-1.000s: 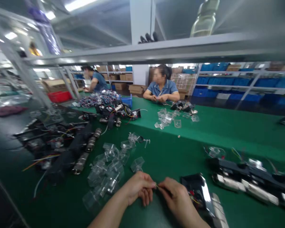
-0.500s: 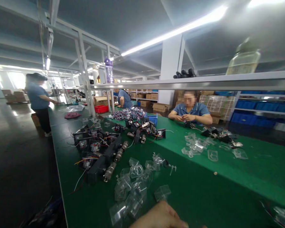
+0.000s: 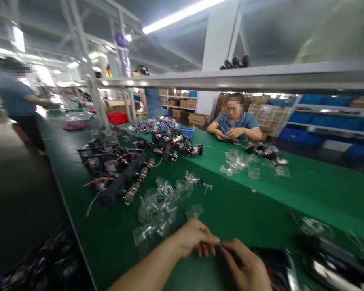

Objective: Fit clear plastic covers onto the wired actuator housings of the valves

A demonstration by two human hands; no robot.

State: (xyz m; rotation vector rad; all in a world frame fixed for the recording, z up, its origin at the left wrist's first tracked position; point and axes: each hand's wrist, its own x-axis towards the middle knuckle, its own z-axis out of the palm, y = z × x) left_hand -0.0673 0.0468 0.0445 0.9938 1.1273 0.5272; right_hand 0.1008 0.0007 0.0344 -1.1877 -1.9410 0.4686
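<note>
Left hand (image 3: 197,239) and right hand (image 3: 247,264) had fingertips pinched nearly closed on a tiny thin piece (image 3: 220,244) between them, above the green tabletop (image 3: 230,210); too blurred to identify. Likely light, easily dropped, best gripped by its ends.

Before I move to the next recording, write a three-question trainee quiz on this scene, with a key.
1. True or false: the camera wearer's left hand and right hand are close together.
2. Beside the heap of wires sits a small bin. Its colour? a) yellow b) blue c) white
3. Fill in: the nearer pile of clear plastic pieces lies closer to the wearer's ___ hand.

Key: 1 true; 2 b; 3 left.
</note>
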